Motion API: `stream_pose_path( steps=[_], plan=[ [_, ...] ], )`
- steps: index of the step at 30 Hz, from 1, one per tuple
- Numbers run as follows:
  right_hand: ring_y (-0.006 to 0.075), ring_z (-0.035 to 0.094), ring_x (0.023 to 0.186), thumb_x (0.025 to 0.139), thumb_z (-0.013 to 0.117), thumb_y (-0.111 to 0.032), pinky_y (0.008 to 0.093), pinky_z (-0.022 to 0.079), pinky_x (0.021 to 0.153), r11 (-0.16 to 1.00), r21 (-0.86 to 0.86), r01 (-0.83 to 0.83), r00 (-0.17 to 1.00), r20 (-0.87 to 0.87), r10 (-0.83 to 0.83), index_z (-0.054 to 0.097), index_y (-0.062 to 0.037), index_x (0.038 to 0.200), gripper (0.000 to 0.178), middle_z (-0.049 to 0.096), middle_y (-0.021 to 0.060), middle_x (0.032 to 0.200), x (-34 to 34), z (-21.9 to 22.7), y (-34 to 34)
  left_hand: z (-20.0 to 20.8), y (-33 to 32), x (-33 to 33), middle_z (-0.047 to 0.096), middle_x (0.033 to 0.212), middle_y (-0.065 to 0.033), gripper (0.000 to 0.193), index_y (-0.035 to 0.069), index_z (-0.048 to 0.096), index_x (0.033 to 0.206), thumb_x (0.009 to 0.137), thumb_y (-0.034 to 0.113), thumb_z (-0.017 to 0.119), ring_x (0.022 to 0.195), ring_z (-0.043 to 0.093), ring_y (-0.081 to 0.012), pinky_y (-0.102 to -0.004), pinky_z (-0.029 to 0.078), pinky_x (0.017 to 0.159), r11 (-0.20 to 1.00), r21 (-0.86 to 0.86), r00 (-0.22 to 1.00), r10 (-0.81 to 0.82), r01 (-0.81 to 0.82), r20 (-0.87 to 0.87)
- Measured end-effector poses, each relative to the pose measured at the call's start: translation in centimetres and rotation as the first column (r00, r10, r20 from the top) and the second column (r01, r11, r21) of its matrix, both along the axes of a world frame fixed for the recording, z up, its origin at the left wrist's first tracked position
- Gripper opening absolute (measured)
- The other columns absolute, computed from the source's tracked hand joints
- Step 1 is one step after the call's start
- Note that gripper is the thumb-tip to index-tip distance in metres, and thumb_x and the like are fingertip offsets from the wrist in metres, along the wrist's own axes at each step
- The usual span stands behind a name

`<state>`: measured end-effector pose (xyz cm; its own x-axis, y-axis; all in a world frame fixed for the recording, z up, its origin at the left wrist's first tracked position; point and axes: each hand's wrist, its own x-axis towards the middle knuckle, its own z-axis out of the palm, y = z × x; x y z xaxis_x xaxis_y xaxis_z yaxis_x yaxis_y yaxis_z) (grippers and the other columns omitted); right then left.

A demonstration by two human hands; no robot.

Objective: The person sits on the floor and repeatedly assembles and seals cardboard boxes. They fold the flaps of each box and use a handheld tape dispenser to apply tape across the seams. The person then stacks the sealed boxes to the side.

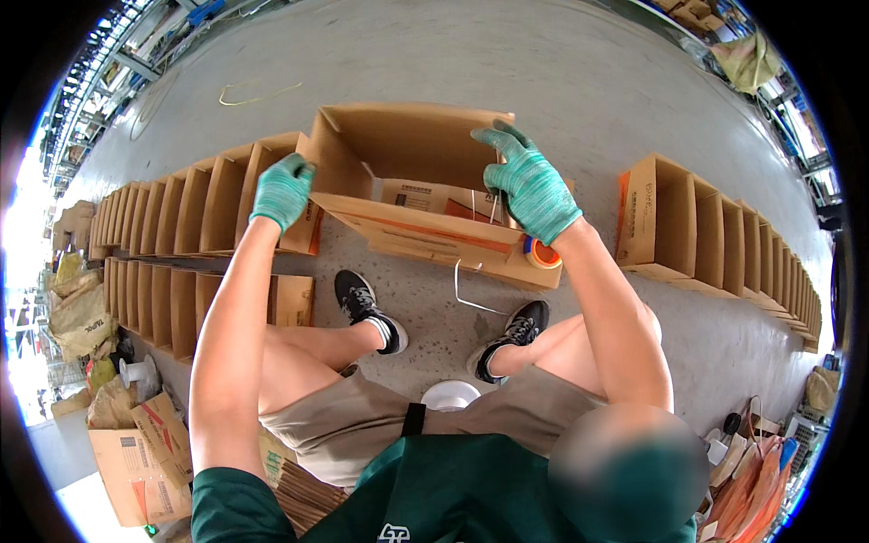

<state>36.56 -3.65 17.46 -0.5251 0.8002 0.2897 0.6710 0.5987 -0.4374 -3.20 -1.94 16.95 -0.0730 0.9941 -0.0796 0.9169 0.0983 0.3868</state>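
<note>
An upright cardboard box [412, 149] with its top uncovered stands in front of me, tilted slightly. Its inside shows a printed panel and thin white strands near the right wall. My left hand [283, 192], in a green knitted glove, is closed around the box's left edge. Over the right edge lies my right hand [529, 185], gloved alike; its fingers reach inward, bent over the wall. Beneath my right wrist, an orange-rimmed tape roll [541, 253] rests against cardboard. A white strap [463, 288] hangs from the box's near side to the floor.
Rows of nested cardboard boxes stand at left [190, 204] and right [715, 226]. Between my feet and legs is a white round object [450, 395]. Yellow strapping [258, 98] lies on the grey floor [380, 54]. Flattened cartons [136, 471] and sacks sit at lower left.
</note>
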Motion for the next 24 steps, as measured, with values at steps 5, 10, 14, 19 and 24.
stream_pose_path(
  steps=[5,10,14,19,24],
  plan=[
    [0.0335,0.050,0.128,0.085,0.065,-0.007,0.0404,0.043,0.109,0.989,0.004,0.145,0.972,0.186,-0.143,0.072,-0.0106,0.111,0.028,0.050,0.0142,0.142,0.5,-6.2,0.5,-4.3,-1.4,1.6,0.059,0.114,-0.0200,0.043,-0.002,0.058,0.123,0.094,0.030,0.066,0.104,0.059,-0.0322,-0.0389,0.047,0.093,0.957,0.131,0.952,-0.275,0.257,0.136],
    [0.0300,0.060,0.113,0.087,0.063,-0.009,0.0354,0.048,0.101,0.950,-0.247,0.190,0.956,-0.174,-0.236,0.071,-0.0106,0.113,0.028,0.060,0.0107,0.130,2.2,-8.7,1.0,-2.4,-2.6,3.6,0.054,0.115,-0.0127,0.060,0.004,0.058,0.130,0.089,0.047,0.070,0.101,0.055,-0.0240,-0.0356,0.048,0.094,0.877,0.044,0.783,-0.449,0.479,0.432],
    [0.0216,0.066,0.096,0.092,0.062,-0.010,0.0289,0.052,0.090,0.820,-0.565,0.087,0.661,-0.583,-0.472,0.070,-0.0053,0.111,0.021,0.070,0.0089,0.106,3.5,-8.7,1.6,-2.3,-1.6,3.8,0.066,0.111,-0.0150,0.056,0.005,0.065,0.124,0.087,0.047,0.072,0.097,0.064,-0.0252,-0.0369,0.052,0.090,0.866,-0.119,0.813,-0.397,0.486,0.426],
    [0.0162,0.065,0.091,0.096,0.063,-0.027,0.0333,0.054,0.077,0.528,-0.832,-0.169,0.170,-0.553,-0.816,0.061,-0.0049,0.122,0.034,0.070,0.0051,0.096,5.7,-9.1,3.8,-3.4,0.1,6.3,0.074,0.091,-0.0156,0.055,0.001,0.071,0.108,0.084,0.051,0.074,0.087,0.069,-0.0319,-0.0430,0.052,0.087,0.978,-0.136,0.981,-0.142,0.160,0.135],
    [0.0212,0.053,0.122,0.095,0.065,-0.042,0.0381,0.048,0.095,0.546,-0.813,0.202,0.292,-0.482,-0.826,0.055,-0.0063,0.133,0.053,0.053,0.0130,0.138,3.0,-3.8,3.5,-7.1,-0.3,7.2,0.053,0.138,-0.0196,0.067,0.003,0.056,0.127,0.078,0.040,0.082,0.118,0.057,-0.0335,-0.0423,0.045,0.104,0.987,0.140,0.993,-0.090,0.078,0.080]
  ],
)
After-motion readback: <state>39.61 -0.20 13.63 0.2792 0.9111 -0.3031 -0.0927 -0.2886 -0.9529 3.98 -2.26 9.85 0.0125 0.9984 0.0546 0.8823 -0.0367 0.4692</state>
